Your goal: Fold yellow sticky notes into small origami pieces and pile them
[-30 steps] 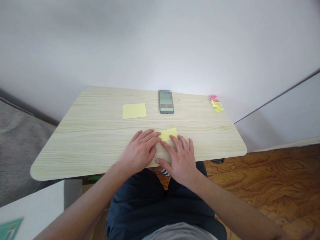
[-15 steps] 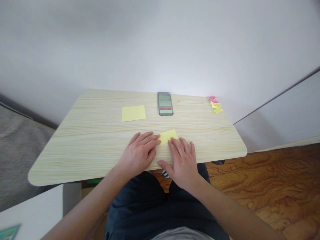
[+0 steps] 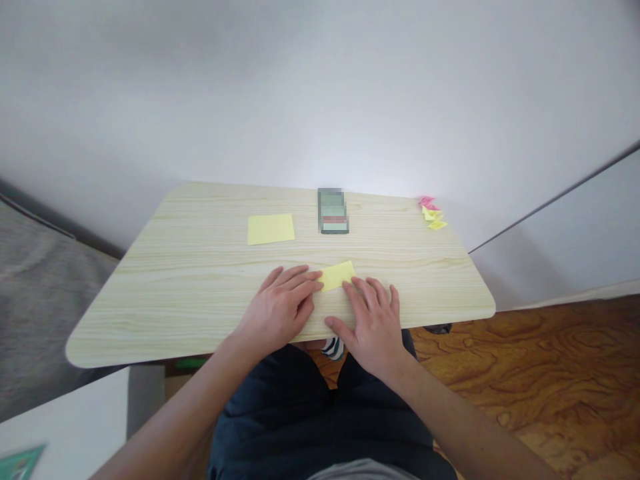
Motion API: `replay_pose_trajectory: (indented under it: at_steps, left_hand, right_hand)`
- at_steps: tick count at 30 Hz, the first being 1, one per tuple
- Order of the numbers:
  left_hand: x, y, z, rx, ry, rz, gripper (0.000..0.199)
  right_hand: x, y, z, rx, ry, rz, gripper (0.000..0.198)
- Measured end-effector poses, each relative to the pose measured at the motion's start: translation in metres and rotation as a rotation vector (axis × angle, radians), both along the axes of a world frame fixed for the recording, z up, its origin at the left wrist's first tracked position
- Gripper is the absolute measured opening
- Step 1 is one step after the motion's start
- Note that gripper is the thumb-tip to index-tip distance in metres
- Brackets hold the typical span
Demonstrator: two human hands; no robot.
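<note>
A small yellow piece of paper (image 3: 337, 274), narrower than the sheet behind it, lies flat near the table's front edge. The fingertips of my left hand (image 3: 280, 307) press on its left end, fingers stretched out and the thumb tucked beneath them. Spread over the table, my right hand (image 3: 374, 321) touches the paper's lower right corner with its fingertips, the thumb apart on the wood. Farther back and to the left rests a larger yellow sheet (image 3: 271, 229), untouched.
A phone-like device (image 3: 333, 211) with a blurred screen lies at the table's back middle. Small folded pink (image 3: 428, 203) and yellow papers (image 3: 433, 215) sit at the back right corner. The pale wooden table (image 3: 190, 287) stands against a white wall. A white surface (image 3: 75, 427) is at lower left.
My right hand has slid slightly right along the paper toward its right corner. The left hand stays on the left end. The whole view has shifted a little.
</note>
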State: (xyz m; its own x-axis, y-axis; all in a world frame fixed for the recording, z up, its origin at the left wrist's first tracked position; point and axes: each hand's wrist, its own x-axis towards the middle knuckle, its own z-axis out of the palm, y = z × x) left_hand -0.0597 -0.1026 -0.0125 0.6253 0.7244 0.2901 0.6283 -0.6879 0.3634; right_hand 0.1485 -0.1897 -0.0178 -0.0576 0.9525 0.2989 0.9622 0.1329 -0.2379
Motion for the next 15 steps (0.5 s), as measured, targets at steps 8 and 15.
replay_pose_trajectory:
  at_steps: [8,15]
  left_hand:
    - [-0.0004,-0.0004,-0.0025,-0.010,0.030,0.017,0.034]
    - [-0.0032,-0.0003,-0.0058,0.018,0.088,-0.020,0.037]
  right_hand:
    - [0.0040,0.0017,-0.0037,0.013,0.010,0.005,0.065]
    - [0.0057,0.0030,-0.0059,0.027,0.035,0.014,0.065]
